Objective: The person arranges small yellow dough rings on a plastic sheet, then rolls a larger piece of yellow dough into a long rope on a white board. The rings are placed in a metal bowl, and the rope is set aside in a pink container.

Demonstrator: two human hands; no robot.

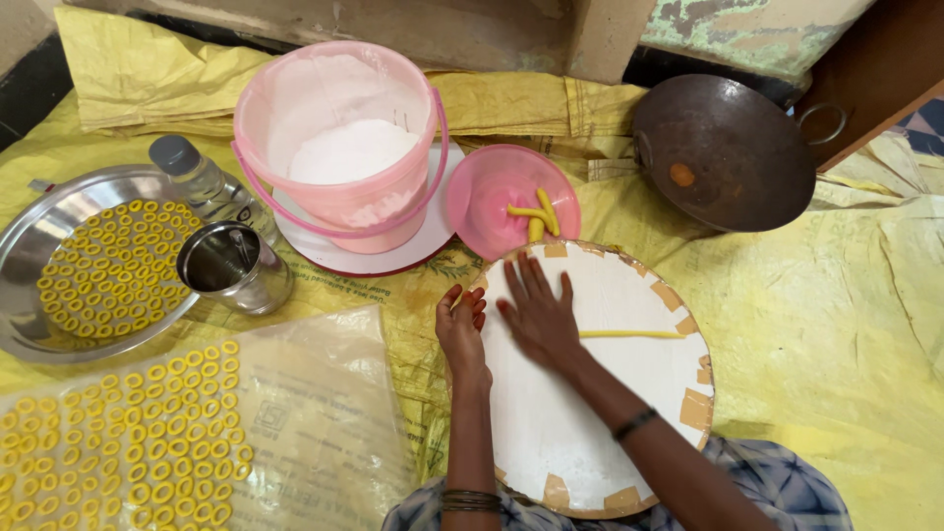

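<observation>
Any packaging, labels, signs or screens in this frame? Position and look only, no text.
Clear plastic sheet: lower left, flat, see-through with a faint printed square mark, yellow dough rings laid on it.
Yellow woven sack: spread under everything, faint dark print beside the round white board where both hands work.
Plastic bottle: upper left, clear, grey cap; no label can be made out.
Pink bucket: top centre, holding white powder, unlabelled.
No signs or screens.
</observation>
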